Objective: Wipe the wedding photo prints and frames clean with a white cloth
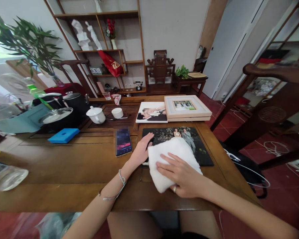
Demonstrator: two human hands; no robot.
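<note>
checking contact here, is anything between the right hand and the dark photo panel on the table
Yes: a folded white cloth lies under the right hand, between it and the dark photo panel, covering the panel's near left part. The left hand touches the panel's left edge with nothing visible between.

Wood shelving, red tile floor, daylit rm.
</note>
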